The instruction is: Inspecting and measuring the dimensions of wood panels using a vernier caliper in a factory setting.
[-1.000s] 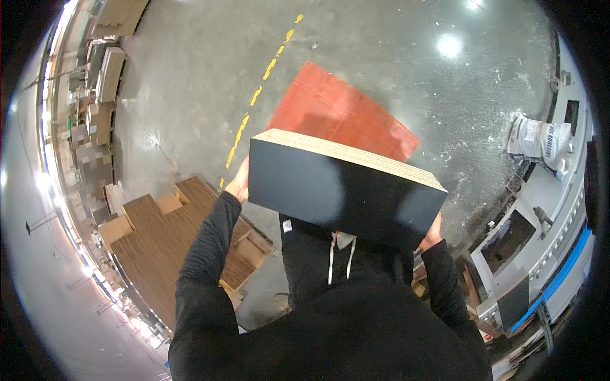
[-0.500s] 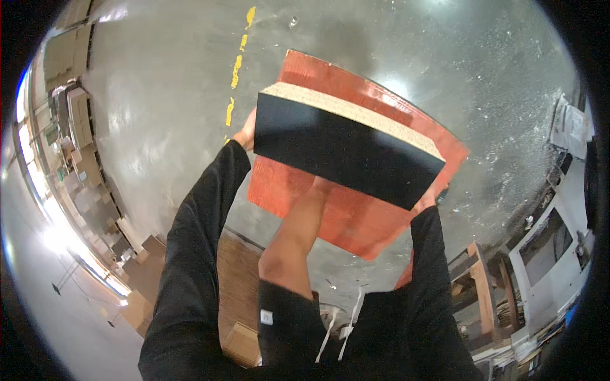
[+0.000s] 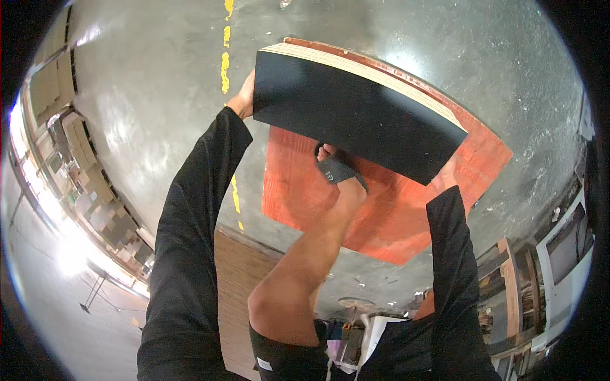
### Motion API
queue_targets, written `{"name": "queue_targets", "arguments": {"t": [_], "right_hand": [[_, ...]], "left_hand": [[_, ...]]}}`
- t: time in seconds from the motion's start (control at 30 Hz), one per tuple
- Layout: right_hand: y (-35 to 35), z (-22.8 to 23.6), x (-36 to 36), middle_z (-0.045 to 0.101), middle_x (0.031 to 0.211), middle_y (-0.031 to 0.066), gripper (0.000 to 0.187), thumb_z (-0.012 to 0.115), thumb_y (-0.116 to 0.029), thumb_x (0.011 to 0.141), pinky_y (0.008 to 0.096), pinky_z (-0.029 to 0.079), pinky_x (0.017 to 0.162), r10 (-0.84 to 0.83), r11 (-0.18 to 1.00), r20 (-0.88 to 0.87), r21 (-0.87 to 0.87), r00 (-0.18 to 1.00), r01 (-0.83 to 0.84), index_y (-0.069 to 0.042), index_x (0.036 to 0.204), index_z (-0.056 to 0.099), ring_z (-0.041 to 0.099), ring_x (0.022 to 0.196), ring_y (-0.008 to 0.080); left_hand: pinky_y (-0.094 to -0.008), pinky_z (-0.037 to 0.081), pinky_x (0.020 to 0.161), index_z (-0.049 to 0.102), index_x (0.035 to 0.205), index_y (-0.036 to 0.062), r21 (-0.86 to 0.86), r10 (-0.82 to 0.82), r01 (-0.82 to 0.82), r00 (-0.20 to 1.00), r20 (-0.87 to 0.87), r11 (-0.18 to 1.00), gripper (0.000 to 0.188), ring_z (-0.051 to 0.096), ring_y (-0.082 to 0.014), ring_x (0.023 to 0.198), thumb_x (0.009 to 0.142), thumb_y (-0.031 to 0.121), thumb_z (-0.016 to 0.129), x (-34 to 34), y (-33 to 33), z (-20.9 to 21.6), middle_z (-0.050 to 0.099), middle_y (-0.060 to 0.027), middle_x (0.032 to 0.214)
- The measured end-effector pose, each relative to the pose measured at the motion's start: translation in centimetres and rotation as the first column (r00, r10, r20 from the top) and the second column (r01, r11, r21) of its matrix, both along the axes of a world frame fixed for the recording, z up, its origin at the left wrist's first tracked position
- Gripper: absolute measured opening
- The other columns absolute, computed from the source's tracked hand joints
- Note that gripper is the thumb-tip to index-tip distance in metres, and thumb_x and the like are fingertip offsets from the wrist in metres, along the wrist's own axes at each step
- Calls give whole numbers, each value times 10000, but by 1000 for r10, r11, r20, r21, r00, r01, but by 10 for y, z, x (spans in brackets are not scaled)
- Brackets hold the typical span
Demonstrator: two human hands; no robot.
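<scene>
A stack of black-faced boards with pale raw edges is held up in front of me, tilted down to the right. My left hand is closed around its left end, its fingertips hidden behind the boards. At the lower right end, my right hand grips the stack, and part of its fingers is out of sight. Beneath the boards a large red-orange sheet lies on the floor. My foot in a dark slide sandal appears over the sheet, partly covered by the stack.
A broken yellow line runs along the grey concrete floor on the left. Brown wood-toned panels lie near my left leg. Stacked boards and cartons line the far left. Wooden frames and a white frame stand at the right.
The black-faced stack has come up closer, and its long face shows larger. My leg has moved forward, bringing the sandal into view over the red-orange sheet. Both hands keep their hold.
</scene>
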State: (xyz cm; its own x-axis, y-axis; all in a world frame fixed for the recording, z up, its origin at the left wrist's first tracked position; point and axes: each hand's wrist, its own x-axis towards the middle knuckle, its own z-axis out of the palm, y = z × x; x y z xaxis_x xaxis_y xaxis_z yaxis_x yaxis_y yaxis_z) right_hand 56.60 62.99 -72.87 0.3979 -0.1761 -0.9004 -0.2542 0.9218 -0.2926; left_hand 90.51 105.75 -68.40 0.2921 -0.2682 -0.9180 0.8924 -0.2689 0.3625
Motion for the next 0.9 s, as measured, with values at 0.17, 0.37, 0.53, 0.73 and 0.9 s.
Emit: {"name": "queue_targets", "arguments": {"t": [0.17, 0.37, 0.53, 0.73, 0.9], "right_hand": [[-5, -13, -7, 618, 1457, 81, 673, 375, -604, 1106, 398, 436, 1141, 123, 967, -165, -201, 979, -155, -84, 1505, 530, 577, 1322, 243], [9, -6, 9, 516, 1568, 94, 756, 371, -670, 1079, 450, 411, 1171, 69, 950, -108, -296, 992, -99, -95, 1559, 466, 499, 1418, 284], [6, 6, 30, 402, 1654, 113, 857, 366, -726, 1051, 449, 315, 1239, 26, 989, -126, -140, 992, -44, -86, 1620, 371, 405, 1497, 297], [0, 11, 45, 392, 1658, 119, 890, 370, -746, 1039, 453, 329, 1231, 117, 966, -151, -212, 982, -147, -71, 1618, 368, 397, 1503, 300], [0, 19, 53, 494, 1580, 117, 860, 385, -735, 1042, 431, 377, 1200, 85, 979, -148, -170, 985, -110, -67, 1582, 428, 484, 1430, 281]], "left_hand": [[-417, 507, 1082, 515, 1498, 69, -7, -141, 141, 990, -27, 990, 596, 640, -267, 1251, 1113, 467, 296, 11, -7, -11, 606, -115, 1454], [-465, 441, 1176, 521, 1509, 25, 77, 19, -22, 999, 28, 997, 629, 578, -304, 1367, 1102, 466, 330, 12, -21, -21, 590, -158, 1500], [-444, 486, 1132, 521, 1519, 60, 109, 34, -28, 998, -60, 994, 671, 599, -299, 1345, 1098, 556, 351, 22, -7, -35, 585, -160, 1506], [-458, 499, 1119, 539, 1490, 28, 61, 148, -148, 989, -9, 987, 666, 619, -321, 1312, 1096, 537, 369, 9, 4, -40, 607, -178, 1472], [-474, 511, 1098, 559, 1461, 17, 105, 157, -152, 987, -41, 983, 653, 636, -318, 1275, 1092, 528, 388, 10, 5, -39, 632, -174, 1431]]}}
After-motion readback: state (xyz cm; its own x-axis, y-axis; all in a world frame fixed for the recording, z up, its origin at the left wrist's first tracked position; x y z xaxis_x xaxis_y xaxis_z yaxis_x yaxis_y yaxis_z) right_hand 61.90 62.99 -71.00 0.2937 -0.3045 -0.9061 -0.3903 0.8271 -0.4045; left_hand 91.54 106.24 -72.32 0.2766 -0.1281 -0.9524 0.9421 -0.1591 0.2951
